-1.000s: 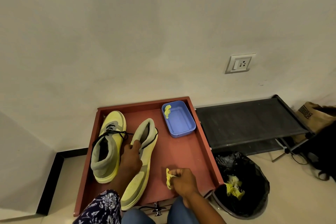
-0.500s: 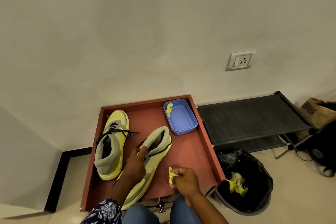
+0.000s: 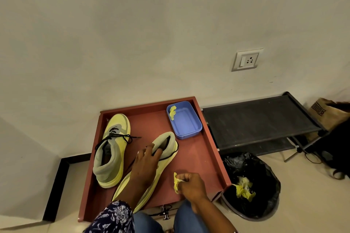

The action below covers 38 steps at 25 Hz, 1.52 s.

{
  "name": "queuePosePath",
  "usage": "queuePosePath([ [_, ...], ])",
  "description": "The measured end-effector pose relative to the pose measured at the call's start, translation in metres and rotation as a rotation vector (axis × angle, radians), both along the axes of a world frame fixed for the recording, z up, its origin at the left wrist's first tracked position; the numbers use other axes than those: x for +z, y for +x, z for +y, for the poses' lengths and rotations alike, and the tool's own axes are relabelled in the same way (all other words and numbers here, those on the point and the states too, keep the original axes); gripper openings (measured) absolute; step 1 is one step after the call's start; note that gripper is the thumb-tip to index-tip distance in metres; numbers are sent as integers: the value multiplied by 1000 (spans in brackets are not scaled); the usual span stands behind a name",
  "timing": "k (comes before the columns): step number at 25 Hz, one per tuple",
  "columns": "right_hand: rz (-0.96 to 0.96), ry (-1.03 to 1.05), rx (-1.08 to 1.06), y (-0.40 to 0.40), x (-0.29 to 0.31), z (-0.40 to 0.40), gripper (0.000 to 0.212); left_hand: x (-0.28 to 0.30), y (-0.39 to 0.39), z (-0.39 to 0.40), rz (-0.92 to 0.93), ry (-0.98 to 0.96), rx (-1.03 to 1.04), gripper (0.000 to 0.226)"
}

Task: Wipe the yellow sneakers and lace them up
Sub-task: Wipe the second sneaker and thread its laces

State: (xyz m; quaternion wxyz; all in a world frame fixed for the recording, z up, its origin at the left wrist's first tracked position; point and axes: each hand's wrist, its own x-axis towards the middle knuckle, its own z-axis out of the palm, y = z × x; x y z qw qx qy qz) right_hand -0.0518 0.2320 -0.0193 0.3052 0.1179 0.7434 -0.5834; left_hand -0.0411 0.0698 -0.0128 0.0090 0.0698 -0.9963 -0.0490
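Here the person sits over a red tray (image 3: 212,149) that lies on the floor against the wall, and everything is best placed against that tray. The left hand (image 3: 145,164) reaches in from its near edge and grips the collar of the right-hand sneaker (image 3: 166,149), fingers curled over the heel opening and thumb on the outer side, so that the shoe is tipped and angled across the tray's middle — apparently to turn a side of it toward the cloth. A black lace trails loosely round its collar, so this shoe looks unlaced. The other sneaker (image 3: 113,147) stands upright along the tray's left side, toe toward the wall, with black laces (image 3: 115,135) threaded but loose. The right hand (image 3: 191,185), near the tray's front edge and just beside the held shoe, pinches a small crumpled yellow wipe (image 3: 176,182) between curled fingers and thumb, not touching the shoe. In the tray's far right corner sits a blue tub (image 3: 187,125) with one more yellow wipe (image 3: 172,112) inside — a supply within reach, it seems. To the right of the tray, on the floor, a black-lined bin (image 3: 251,185) holds used yellow wipes (image 3: 243,190), which suggests wiping is well under way while lacing remains.
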Motion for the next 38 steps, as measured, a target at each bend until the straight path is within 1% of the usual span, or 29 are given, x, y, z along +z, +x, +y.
queuePosePath([
  [1,1,3,3,-1,0,-1,35,2,-1,-2,-41,27,-2,73],
  [2,2,5,3,-1,-1,-1,36,2,-2,-4,-43,62,-13,67],
  [4,3,5,-2,-3,-4,-1,35,3,-4,-7,-12,71,-29,52],
  [6,9,6,2,-4,-6,-3,31,3,-5,-9,18,84,-51,39],
  [8,16,22,19,-4,-11,-8,24,3,-10,-11,39,214,-17,13],
  [9,27,35,30,-4,-13,-11,22,6,-13,-12,103,290,31,7],
  [10,43,46,38,-4,-16,-15,22,5,-17,-14,175,367,79,16],
  [11,65,58,42,-5,-17,-19,22,6,-19,-15,204,450,145,18],
  [13,112,75,29,-7,-17,-26,25,8,-20,-17,208,609,278,10],
  [14,133,73,14,-9,-16,-29,26,6,-19,-17,205,671,312,8],
  [16,182,72,-40,-16,-13,-36,26,3,-18,-18,219,720,316,7],
  [19,259,105,-166,-32,-11,-45,28,0,-17,-23,204,700,283,21],
  [21,296,130,-199,-42,-10,-50,29,1,-14,-24,197,648,271,20],
  [24,317,121,-155,-42,-7,-58,31,2,-5,-23,149,673,238,52],
  [25,342,132,-137,-37,-8,-61,31,0,-3,-23,134,691,245,59],
  [26,373,148,-117,-30,-10,-65,30,-1,-3,-24,118,701,253,62],
  [27,405,156,-98,-21,-13,-67,28,-2,-4,-25,101,692,264,56],
  [29,433,152,-49,1,-19,-74,23,-3,-6,-27,86,644,269,33],
  [30,441,146,-19,11,-23,-77,21,-3,-7,-27,91,632,258,26],
  [34,430,79,3,29,-33,-81,16,-3,-6,-27,118,658,233,14],
  [37,483,96,-105,8,-28,-75,23,-2,-5,-27,99,666,227,2],
  [38,496,105,-159,-3,-25,-73,24,-3,-5,-28,94,666,225,2],
])
